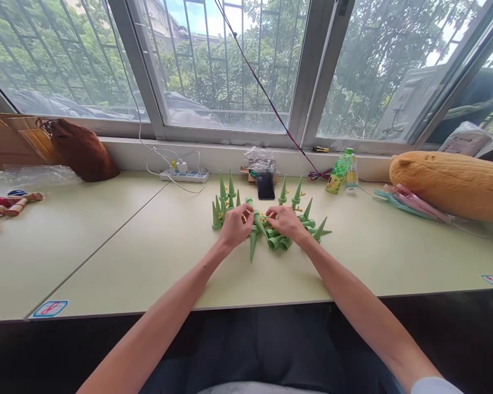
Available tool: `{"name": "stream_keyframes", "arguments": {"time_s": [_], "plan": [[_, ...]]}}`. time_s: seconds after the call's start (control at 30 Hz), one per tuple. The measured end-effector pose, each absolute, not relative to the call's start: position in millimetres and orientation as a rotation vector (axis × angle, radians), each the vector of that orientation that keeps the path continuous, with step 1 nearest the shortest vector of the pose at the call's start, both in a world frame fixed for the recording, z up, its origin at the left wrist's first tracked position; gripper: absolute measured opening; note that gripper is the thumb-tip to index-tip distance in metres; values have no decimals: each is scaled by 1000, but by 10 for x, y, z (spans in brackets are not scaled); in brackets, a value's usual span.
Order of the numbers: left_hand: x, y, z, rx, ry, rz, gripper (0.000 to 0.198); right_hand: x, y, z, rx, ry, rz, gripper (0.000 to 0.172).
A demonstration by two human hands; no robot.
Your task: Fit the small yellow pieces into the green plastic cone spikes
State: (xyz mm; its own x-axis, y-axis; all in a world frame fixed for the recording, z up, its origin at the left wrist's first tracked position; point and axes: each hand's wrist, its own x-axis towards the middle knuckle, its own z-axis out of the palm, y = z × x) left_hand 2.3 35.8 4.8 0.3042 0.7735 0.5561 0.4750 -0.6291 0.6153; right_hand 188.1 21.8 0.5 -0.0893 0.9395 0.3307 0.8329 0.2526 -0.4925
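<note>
Several green plastic plant-watering spikes with small yellow valves lie and stand on the table in front of me. My left hand (237, 225) is closed on one watering spike (258, 221), which slants with its tip down to the right. The thumb and fingers of my right hand (286, 221) are pinched near a small yellow valve beside that spike; what they grip is mostly hidden. Behind my left hand stand upright spikes (222, 189). Another spike (253, 246) points toward me, and open-ended spikes (274, 243) lie beneath my right hand.
A phone (265, 186) lies behind the spikes. A power strip (184, 175) with white cables is back left; a green bottle (340, 171) stands back right. A long tan plush cushion (447, 186) lies far right, wooden toys (14, 207) far left. The table (139, 262) ends near my body.
</note>
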Motion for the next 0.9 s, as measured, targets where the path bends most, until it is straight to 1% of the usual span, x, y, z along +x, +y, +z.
{"name": "stream_keyframes", "arguments": {"time_s": [0.27, 0.47, 0.57, 0.67, 0.9], "plan": [[23, 353, 37, 2267, 1127, 1237, 12, 1888, 241, -35, -1575, -1932, 238, 9], [27, 357, 34, 2265, 1131, 1241, 12, 1853, 207, 31, -1440, -1808, 115, 14], [28, 357, 35, 2240, 1142, 1246, 13, 1837, 197, 51, -1408, -1750, 105, 17], [30, 362, 20, 2228, 1149, 1232, 18, 1830, 203, 35, -1397, -1747, 111, 18], [36, 397, -42, 2279, 1199, 1118, 39, 1815, 215, -5, -1394, -1769, 112, 21]]}}
